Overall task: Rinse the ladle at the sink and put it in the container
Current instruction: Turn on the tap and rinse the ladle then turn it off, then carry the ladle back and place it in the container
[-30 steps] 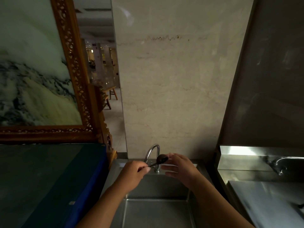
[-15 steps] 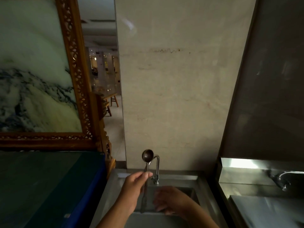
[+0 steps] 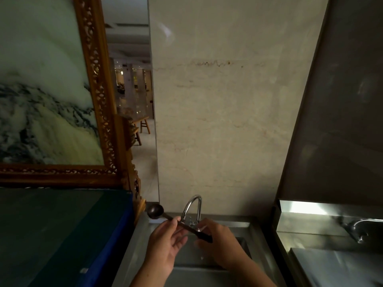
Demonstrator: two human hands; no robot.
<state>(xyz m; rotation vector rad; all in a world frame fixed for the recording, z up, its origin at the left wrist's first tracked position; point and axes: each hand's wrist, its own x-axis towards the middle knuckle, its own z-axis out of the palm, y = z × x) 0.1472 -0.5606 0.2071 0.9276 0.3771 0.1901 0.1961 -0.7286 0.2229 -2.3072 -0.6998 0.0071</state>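
A small dark ladle [image 3: 155, 211] lies almost level over the steel sink [image 3: 255, 235], its round bowl pointing left past the sink's left rim. My left hand [image 3: 165, 243] pinches the middle of its handle between thumb and fingers. My right hand [image 3: 217, 243] is at the handle's dark end, fingers curled around it, just below the curved chrome faucet [image 3: 191, 208]. A few drops hang under my right hand. No container is in view.
A dark blue-edged counter [image 3: 62, 235] lies to the left under a large framed painting [image 3: 51, 100]. A marble wall [image 3: 228, 121] rises behind the sink. To the right a second steel basin [image 3: 331, 264] has its own tap [image 3: 358, 228].
The ladle has swung from upright, bowl up in front of the faucet, to nearly level with its bowl pointing left. My right hand came up from the basin to the handle's end.
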